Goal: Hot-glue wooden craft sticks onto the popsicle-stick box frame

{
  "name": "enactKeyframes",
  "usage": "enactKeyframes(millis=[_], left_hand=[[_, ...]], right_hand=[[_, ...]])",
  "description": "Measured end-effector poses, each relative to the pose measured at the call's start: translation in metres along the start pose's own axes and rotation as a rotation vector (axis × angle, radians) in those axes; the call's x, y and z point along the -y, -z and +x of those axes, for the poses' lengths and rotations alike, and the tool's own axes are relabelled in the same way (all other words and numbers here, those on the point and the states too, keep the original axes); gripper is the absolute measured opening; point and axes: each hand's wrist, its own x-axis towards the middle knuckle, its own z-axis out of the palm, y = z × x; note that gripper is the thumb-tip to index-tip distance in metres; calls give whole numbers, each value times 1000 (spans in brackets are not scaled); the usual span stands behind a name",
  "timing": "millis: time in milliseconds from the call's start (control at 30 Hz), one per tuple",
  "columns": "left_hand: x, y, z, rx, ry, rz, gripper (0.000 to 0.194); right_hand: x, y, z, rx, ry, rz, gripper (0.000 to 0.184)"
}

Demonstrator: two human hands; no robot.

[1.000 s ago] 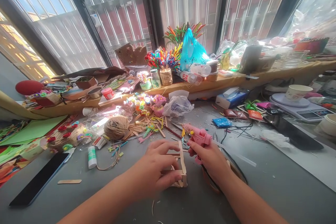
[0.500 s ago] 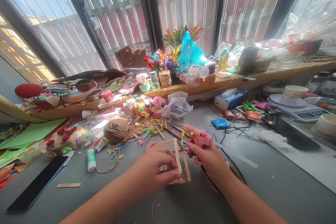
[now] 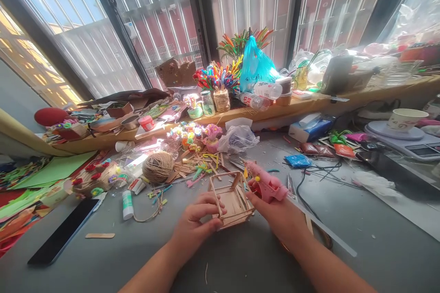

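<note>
- We had the wooden stick frame (image 3: 235, 205) on the grey table (image 3: 165, 261), between our two hands.
- Done, as far as we could see: sticks made up a floor, uprights rose at the corners, and rails ran along the top, so it stood as an open box.
- Our left hand (image 3: 196, 219) pinched the frame's near left corner between fingers and thumb.
- Our right hand (image 3: 280, 210) was wrapped around the pink glue gun (image 3: 266, 183), its nozzle near the frame's far right corner; we couldn't tell whether it touched.
- Left, in our judgement: the sides looked mostly unfilled, and some joints perhaps wanted glue.
- Unused sticks remained: one loose stick (image 3: 99, 236) at left and a stick pile (image 3: 181, 171) beside the twine ball (image 3: 158, 167).
</note>
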Motion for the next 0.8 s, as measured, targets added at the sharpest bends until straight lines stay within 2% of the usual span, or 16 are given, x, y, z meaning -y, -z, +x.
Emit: enactKeyframes(millis=[100,233,300,367,467,633,800], left_hand=[[6,-3,-6,-1,197,-151,40],[6,-11,-15,-97,509,-410,54],[3,-14,-17,-104,598,-527,57],[-1,-16,-17,-74,668,-625,56],[-7,-17,-15,-20,740,-757,47],[-8,-18,-12,-21,756,-889,45],[-6,-20,-12,-12,776,-970,38]], right_hand=[[-2,-2,-2,24,-9,-5,62],[-7,1,-1,135,30,18,71],[-10,2,0,156,38,-14,72],[-12,2,0,107,27,-39,69],[-14,1,-1,-2,-6,-42,65],[-13,1,-1,35,-25,-77,67],[-9,-3,-6,-105,-35,-99,44]])
